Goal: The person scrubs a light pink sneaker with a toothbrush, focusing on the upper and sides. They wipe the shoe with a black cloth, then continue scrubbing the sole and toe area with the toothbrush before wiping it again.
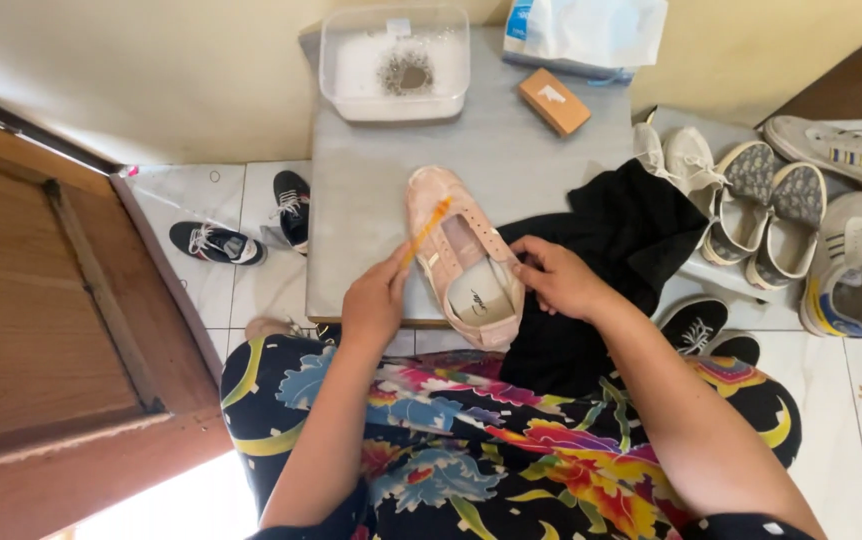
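Observation:
A pale pink slip-on shoe [448, 240] lies on a low grey table [371, 190], toe pointing away from me. My left hand [373, 300] grips an orange toothbrush [425, 228] whose head rests on the shoe's upper. My right hand [558, 277] holds the shoe's right side near the heel opening. A black cloth [623, 225] lies under and beside my right hand, hanging over the table's edge.
A clear plastic tub [394, 62] with white powder stands at the table's far side, next to a white bag [585, 32] and an orange block [553, 101]. Several pale sneakers [781, 210] sit to the right. Black sneakers [217, 243] lie on the left tiles beside a wooden door [41, 300].

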